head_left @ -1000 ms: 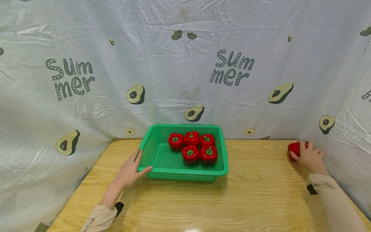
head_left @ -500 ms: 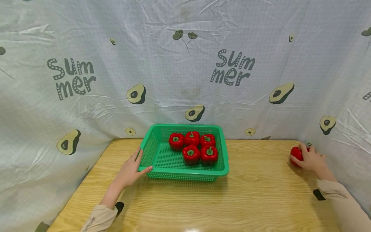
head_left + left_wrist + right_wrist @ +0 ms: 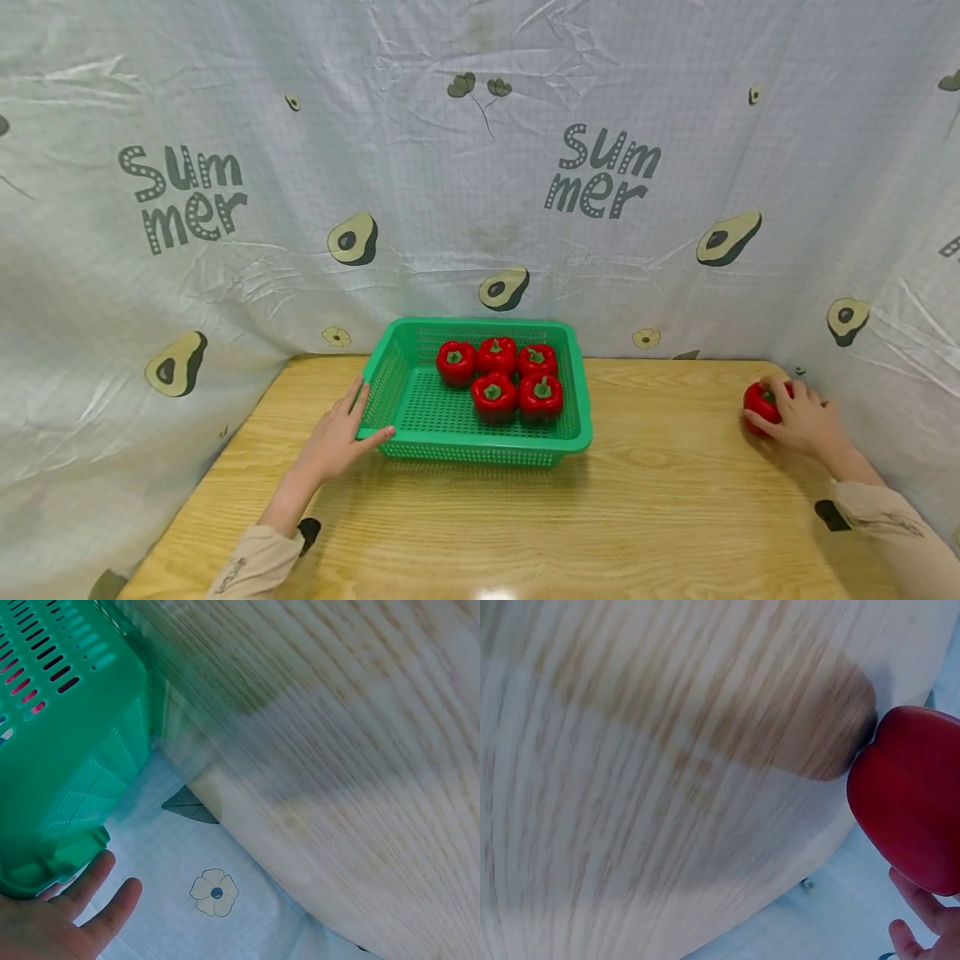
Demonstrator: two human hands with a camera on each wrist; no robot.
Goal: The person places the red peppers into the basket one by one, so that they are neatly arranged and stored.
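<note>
At the far right of the table, my right hand grips a red bell pepper, thumb on its near left side and fingers over its far side. A bit of green stem shows beside the fingers. In the right wrist view the pepper stands close over the wood, with fingertips behind it. My left hand rests on the left corner of a green plastic basket, fingers spread and fairly straight, thumb along the front rim. Several red bell peppers with green stems, one of them a front pepper, sit upright in the basket's right part.
The wooden table runs up to a pale hanging cloth printed with avocados and lettering. The same cloth closes in both sides, near my right hand. Bare mesh floor shows in the basket's left part.
My right hand has shifted a little toward me with the pepper turning in its grip, so the stem now shows. The left hand and basket stay put.
</note>
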